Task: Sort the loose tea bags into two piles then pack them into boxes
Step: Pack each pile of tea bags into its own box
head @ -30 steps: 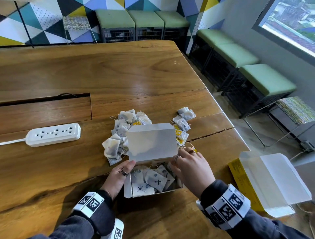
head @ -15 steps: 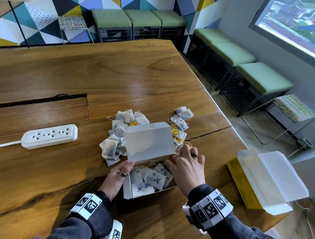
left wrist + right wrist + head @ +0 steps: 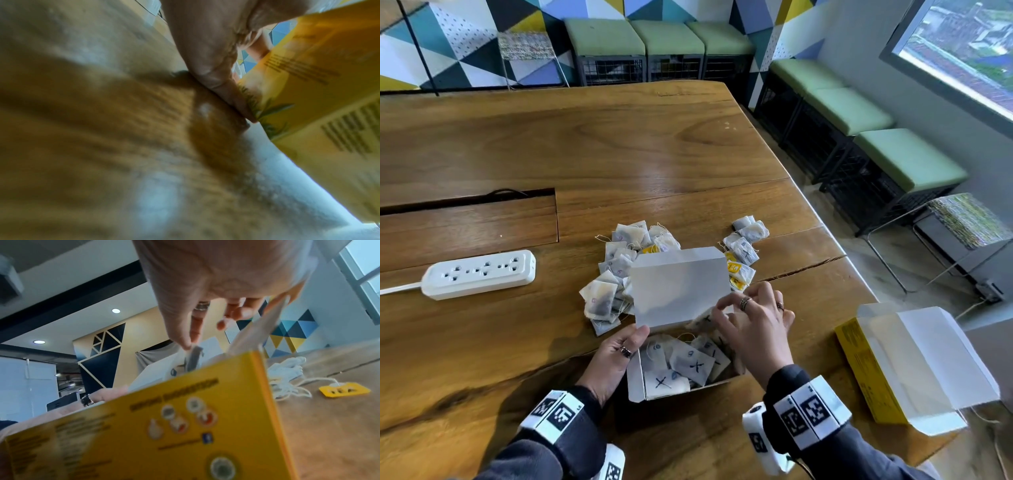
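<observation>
A yellow tea box (image 3: 635, 380) stands open before me, its white lid (image 3: 678, 284) raised, with several tea bags marked X or O (image 3: 690, 365) inside. My left hand (image 3: 633, 342) holds the box's left end, thumb at the lid's base; the left wrist view has my fingers (image 3: 226, 91) against the yellow side (image 3: 308, 97). My right hand (image 3: 722, 306) hovers over the box's right end and pinches a tea bag (image 3: 194, 360) between thumb and forefinger. Two loose piles lie behind the lid, one left (image 3: 613, 274) and one right (image 3: 744, 248).
A second yellow box (image 3: 866, 373) lies open at the table's right edge, its white flap spread. A white power strip (image 3: 479, 274) sits to the left, near a cable slot (image 3: 469, 219). Green stools (image 3: 907, 161) line the right wall.
My right hand has come back from the right pile and risen over the box's right end, with a tea bag now between its fingers. The left hand has stayed on the box.
</observation>
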The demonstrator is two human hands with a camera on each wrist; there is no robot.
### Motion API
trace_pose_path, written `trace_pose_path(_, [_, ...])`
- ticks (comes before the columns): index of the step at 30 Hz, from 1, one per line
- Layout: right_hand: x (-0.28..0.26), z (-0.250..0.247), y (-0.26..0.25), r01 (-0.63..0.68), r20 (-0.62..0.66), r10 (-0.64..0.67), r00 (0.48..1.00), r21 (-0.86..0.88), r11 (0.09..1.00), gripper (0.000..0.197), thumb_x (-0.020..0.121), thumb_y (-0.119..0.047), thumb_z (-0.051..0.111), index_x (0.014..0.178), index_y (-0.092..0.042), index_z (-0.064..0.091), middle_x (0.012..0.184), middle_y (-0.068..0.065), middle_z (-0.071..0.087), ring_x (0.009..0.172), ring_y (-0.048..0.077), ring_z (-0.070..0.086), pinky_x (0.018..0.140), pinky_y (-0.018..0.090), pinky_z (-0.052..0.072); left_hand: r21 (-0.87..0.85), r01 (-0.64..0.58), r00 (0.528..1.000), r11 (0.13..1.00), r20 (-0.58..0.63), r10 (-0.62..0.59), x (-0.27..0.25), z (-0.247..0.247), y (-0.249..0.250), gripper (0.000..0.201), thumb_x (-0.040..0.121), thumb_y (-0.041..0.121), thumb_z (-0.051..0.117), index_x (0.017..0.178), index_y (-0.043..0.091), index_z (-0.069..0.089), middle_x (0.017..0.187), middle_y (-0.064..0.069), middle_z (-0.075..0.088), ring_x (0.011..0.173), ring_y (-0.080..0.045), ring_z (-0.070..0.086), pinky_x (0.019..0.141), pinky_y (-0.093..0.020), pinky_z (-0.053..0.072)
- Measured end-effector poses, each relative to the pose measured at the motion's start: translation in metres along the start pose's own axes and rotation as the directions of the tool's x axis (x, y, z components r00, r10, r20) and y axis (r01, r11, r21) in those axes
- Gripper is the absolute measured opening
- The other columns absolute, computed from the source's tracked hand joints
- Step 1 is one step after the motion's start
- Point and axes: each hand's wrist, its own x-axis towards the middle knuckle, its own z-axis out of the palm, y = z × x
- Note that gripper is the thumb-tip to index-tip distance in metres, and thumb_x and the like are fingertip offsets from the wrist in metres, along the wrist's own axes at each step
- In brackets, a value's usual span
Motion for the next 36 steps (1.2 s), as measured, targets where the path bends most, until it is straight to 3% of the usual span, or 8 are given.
trace_pose_path(2, [0.001, -0.005, 0.001, 0.244, -0.118, -0.235, 0.965, 0.074, 0.967, 0.006, 0.081, -0.035, 0.066, 0.083, -0.029, 0.065, 0.091, -0.007, 0.047, 0.091, 0.01, 0.046, 0.081, 0.033, 0.031, 0.005, -0.003, 1.0, 1.0, 0.003, 0.003, 0.001, -0.001, -0.002, 0.084, 0.047, 0.067, 0.072, 0.102, 0.004, 0.065, 0.105, -0.014, 0.07, 0.099, -0.027, 0.066, 0.087, -0.032, 0.05])
trace_pose_path(4, [0.001, -0.009, 0.004, 0.533, -0.178, -0.519, 0.836, 0.039, 0.845, 0.005, 0.083, -0.027, 0.065, 0.086, -0.023, 0.063, 0.087, -0.008, 0.055, 0.08, 0.008, 0.051, 0.074, 0.031, 0.042, -0.011, 0.001, 1.0, 1.0, 0.016, -0.001, 0.002, -0.002, -0.002, 0.079, 0.051, 0.062, 0.072, 0.103, 0.003, 0.064, 0.105, -0.016, 0.07, 0.1, -0.031, 0.065, 0.09, -0.038, 0.048])
trace_pose_path(9, [-0.005, -0.009, 0.026, 0.794, 0.116, -0.798, 0.591, -0.257, 0.551, 0.004, 0.089, -0.025, 0.055, 0.09, -0.023, 0.058, 0.089, -0.002, 0.066, 0.083, 0.019, 0.057, 0.072, 0.031, 0.046, 0.01, -0.035, 0.999, 0.999, 0.013, 0.035, 0.003, -0.003, -0.003, 0.091, 0.039, 0.076, 0.072, 0.099, 0.008, 0.067, 0.105, -0.011, 0.071, 0.099, -0.024, 0.065, 0.092, -0.034, 0.047])
trace_pose_path(15, [-0.006, -0.008, 0.032, 0.682, 0.331, -0.603, 0.726, -0.454, 0.573, 0.018, 0.062, -0.028, 0.079, 0.077, -0.028, 0.072, 0.1, -0.005, 0.06, 0.098, 0.021, 0.05, 0.079, 0.035, 0.043, 0.013, -0.038, 0.999, 0.999, 0.029, 0.038, 0.001, -0.002, -0.001, 0.092, 0.038, 0.076, 0.072, 0.101, 0.009, 0.066, 0.103, -0.006, 0.072, 0.096, -0.019, 0.066, 0.084, -0.023, 0.052])
trace_pose_path(19, [0.009, -0.025, 0.024, 0.518, 0.071, -0.516, 0.854, -0.205, 0.83, 0.012, 0.084, -0.026, 0.055, 0.082, -0.023, 0.067, 0.088, -0.005, 0.06, 0.081, 0.015, 0.054, 0.068, 0.033, 0.048, 0.006, -0.024, 0.999, 1.0, 0.034, 0.024, 0.0, -0.001, 0.002, 0.087, 0.037, 0.077, 0.072, 0.099, 0.015, 0.067, 0.101, 0.002, 0.073, 0.094, -0.011, 0.068, 0.076, -0.016, 0.05])
trace_pose_path(22, [0.048, -0.03, 0.031, 0.183, 0.021, -0.184, 0.983, 0.048, 0.982, 0.016, 0.089, -0.017, 0.055, 0.103, -0.015, 0.061, 0.097, -0.002, 0.056, 0.087, 0.015, 0.054, 0.082, 0.033, 0.049, -0.012, -0.001, 1.0, 1.0, 0.021, 0.001, 0.001, -0.001, 0.002, 0.087, 0.037, 0.075, 0.074, 0.099, 0.016, 0.068, 0.103, 0.001, 0.073, 0.098, -0.013, 0.067, 0.084, -0.023, 0.05])
trace_pose_path(28, [0.107, -0.002, 0.048, -0.077, 0.467, 0.153, 0.871, -0.177, 0.981, 0.07, 0.08, -0.048, 0.064, 0.139, -0.024, 0.034, 0.14, 0.01, 0.032, 0.131, 0.032, 0.03, 0.108, 0.042, 0.03, -0.052, 0.016, 0.999, 0.999, -0.028, -0.017, 0.003, 0.0, -0.002, 0.088, 0.031, 0.073, 0.076, 0.098, 0.016, 0.069, 0.102, 0.0, 0.073, 0.098, -0.016, 0.067, 0.086, -0.025, 0.05])
trace_pose_path(36, [0.101, 0.015, 0.063, -0.057, 0.424, 0.08, 0.902, -0.066, 0.996, 0.042, 0.073, -0.029, 0.076, 0.108, -0.023, 0.053, 0.121, 0.006, 0.041, 0.113, 0.026, 0.047, 0.092, 0.029, 0.042, -0.054, 0.009, 0.999, 0.999, -0.032, -0.011, 0.004, 0.0, -0.003, 0.093, 0.026, 0.074, 0.077, 0.099, 0.016, 0.068, 0.099, 0.002, 0.074, 0.096, -0.014, 0.067, 0.085, -0.026, 0.048])
